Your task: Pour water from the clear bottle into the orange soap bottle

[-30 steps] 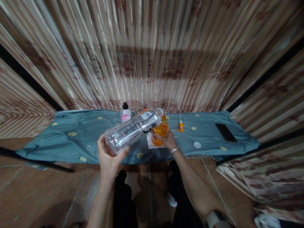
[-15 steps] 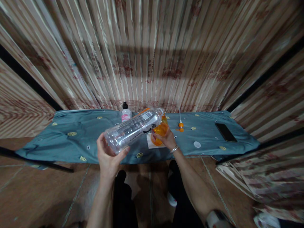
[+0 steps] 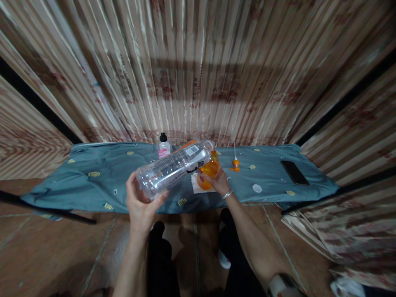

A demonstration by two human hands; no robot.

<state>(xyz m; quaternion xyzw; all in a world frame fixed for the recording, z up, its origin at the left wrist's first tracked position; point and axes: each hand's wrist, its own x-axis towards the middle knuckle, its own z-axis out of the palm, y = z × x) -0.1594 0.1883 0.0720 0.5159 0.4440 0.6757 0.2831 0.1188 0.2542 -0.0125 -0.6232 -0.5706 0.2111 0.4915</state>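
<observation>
My left hand (image 3: 142,204) is closed around the base of a clear plastic bottle (image 3: 173,168), which is tilted with its neck up and to the right. That neck is at the top of an orange translucent bottle (image 3: 210,170); whether the two mouths touch I cannot tell. My right hand (image 3: 217,180) grips the orange bottle, which stands on a white paper napkin (image 3: 196,188). Right of it lies an orange pump head (image 3: 236,163) with its thin tube pointing away from me. No liquid can be made out inside the clear bottle.
A small white and pink bottle with a black cap (image 3: 163,145) stands behind the clear bottle. On the right lie a white round disc (image 3: 256,188) and a black phone (image 3: 294,172). A blue-green cloth (image 3: 71,185) covers the table; black poles and striped curtains surround it.
</observation>
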